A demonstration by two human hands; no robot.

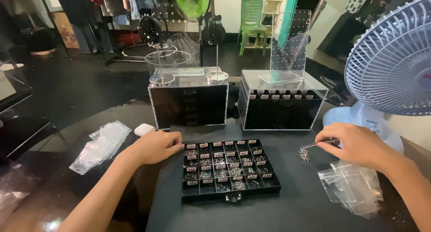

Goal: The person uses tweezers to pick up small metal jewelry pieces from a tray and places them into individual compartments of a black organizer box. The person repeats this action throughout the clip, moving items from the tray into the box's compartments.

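A black tray [275,182] divided into several small compartments of tiny silver metal parts lies in front of me. My left hand [155,146] rests against its far left corner, fingers curled, holding nothing that I can see. My right hand [354,143] holds slim metal tweezers [316,145] whose tips point left, just above a small heap of silver parts [305,156] on the dark mat. A pile of clear little plastic bags [352,187] lies under my right wrist.
Two black drawer cabinets with clear tops [188,104] [280,107] stand behind the tray. A pale blue desk fan [390,66] is at the right. More clear bags [101,144] and a small white case [144,129] lie at the left. Clear display stands sit on the cabinets.
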